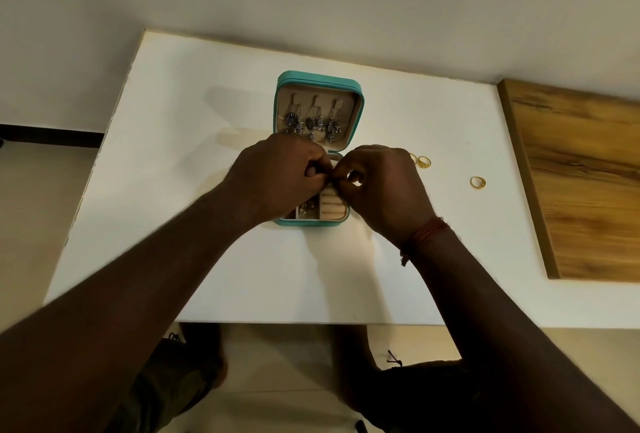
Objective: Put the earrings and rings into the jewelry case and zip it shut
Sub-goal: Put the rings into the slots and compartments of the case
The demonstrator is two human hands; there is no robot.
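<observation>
The jewelry case (360, 100) has a smooth teal shell and matt beige lining. Right of it, glossy gold metal rings (478, 182) lie on the matt white table (207, 259); farther right is grained wood board (585, 190).
</observation>
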